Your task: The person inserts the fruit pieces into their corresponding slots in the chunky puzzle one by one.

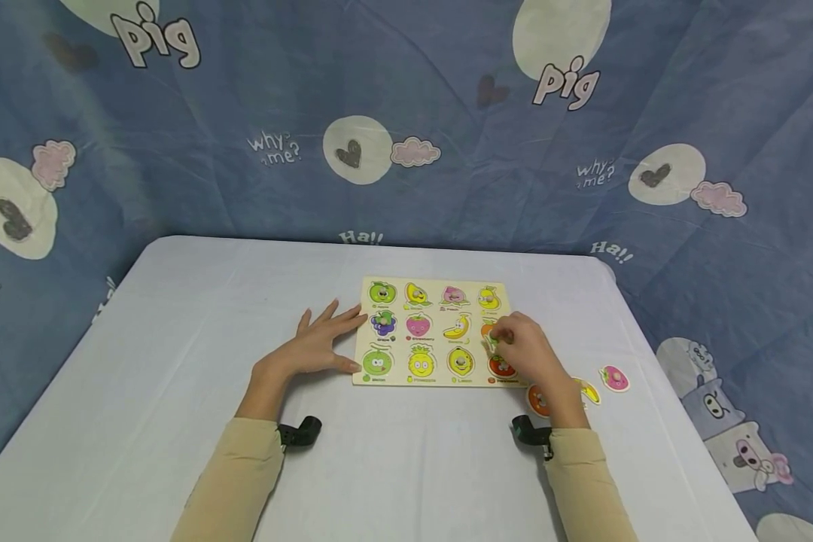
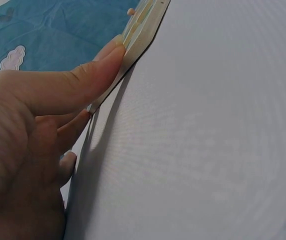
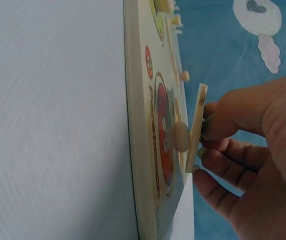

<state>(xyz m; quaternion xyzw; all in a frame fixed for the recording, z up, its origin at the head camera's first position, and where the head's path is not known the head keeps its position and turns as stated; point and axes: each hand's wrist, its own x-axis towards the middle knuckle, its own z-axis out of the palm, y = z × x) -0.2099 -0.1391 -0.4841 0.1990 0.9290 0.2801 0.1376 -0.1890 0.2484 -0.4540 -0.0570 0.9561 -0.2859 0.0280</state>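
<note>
A wooden fruit puzzle board lies on the white table, with rows of coloured fruit pictures. Spread along its left edge is my left hand; in the left wrist view its thumb touches the board's side. My right hand is over the board's right end and pinches a thin wooden puzzle piece, seen edge-on and tilted in the right wrist view. The picture on that piece is hidden. Close beside it, a round knob stands up from the red tomato picture.
Loose pieces lie to the right of the board: a strawberry piece, a banana piece and a round orange-red piece, the last two partly behind the right forearm. Behind the table hangs a blue printed cloth.
</note>
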